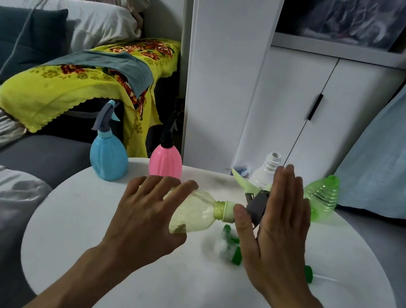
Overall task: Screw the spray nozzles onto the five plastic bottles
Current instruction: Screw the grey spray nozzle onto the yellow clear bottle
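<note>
My left hand (148,213) grips a pale yellow-green bottle (197,214) held sideways above the table, neck pointing right. A grey and light-green spray nozzle (255,201) sits on that neck. My right hand (277,227) is flat with fingers straight, its palm and thumb pressed against the nozzle. A blue bottle (108,157) and a pink bottle (166,160) stand at the table's far edge, each with a nozzle on. A white bottle (267,170) stands with a bare neck. A green bottle (324,197) lies tilted at the right. A loose green and white nozzle (228,249) lies on the table, blurred.
The round white table (180,291) carries everything. Another green nozzle part (308,274) with a thin tube shows right of my wrist. A grey sofa with a yellow flowered cloth (82,85) lies to the left. White cupboards (304,110) stand behind.
</note>
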